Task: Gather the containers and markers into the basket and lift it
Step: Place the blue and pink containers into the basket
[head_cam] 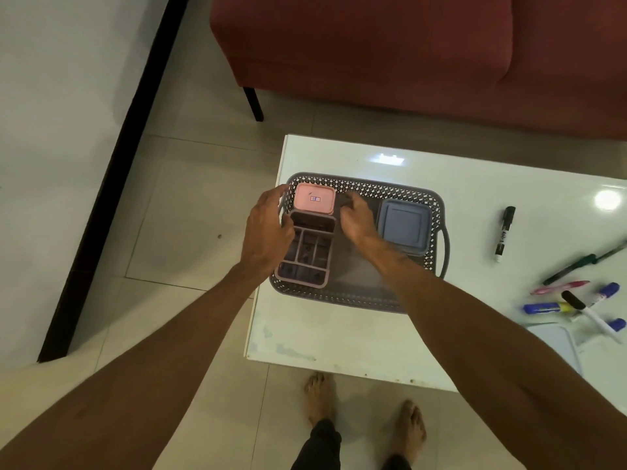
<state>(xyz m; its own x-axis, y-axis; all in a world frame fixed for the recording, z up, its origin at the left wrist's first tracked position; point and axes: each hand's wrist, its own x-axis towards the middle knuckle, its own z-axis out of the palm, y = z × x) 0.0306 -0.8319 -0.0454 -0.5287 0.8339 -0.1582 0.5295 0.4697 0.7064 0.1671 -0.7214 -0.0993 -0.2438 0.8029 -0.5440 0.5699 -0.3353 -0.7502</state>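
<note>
Head view: left hand (268, 232) and right hand (356, 222) grip the divided organizer (305, 252); we seat it flat in the basket (373, 189) beside the pink container (315, 198), then grab markers (504, 232) off the bench (339, 334).

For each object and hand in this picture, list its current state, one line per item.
Basket: on the table, not lifted.
Pink container: lid on, inside basket.
Blue container: lid on, inside basket.
Divided organiser: open-topped, inside basket.
Black marker: capped, lying on table outside basket.
Other markers: loose on table, outside basket.
Left hand: at the organiser's left side; grip unclear.
Right hand: inside basket, grip unclear.
</note>
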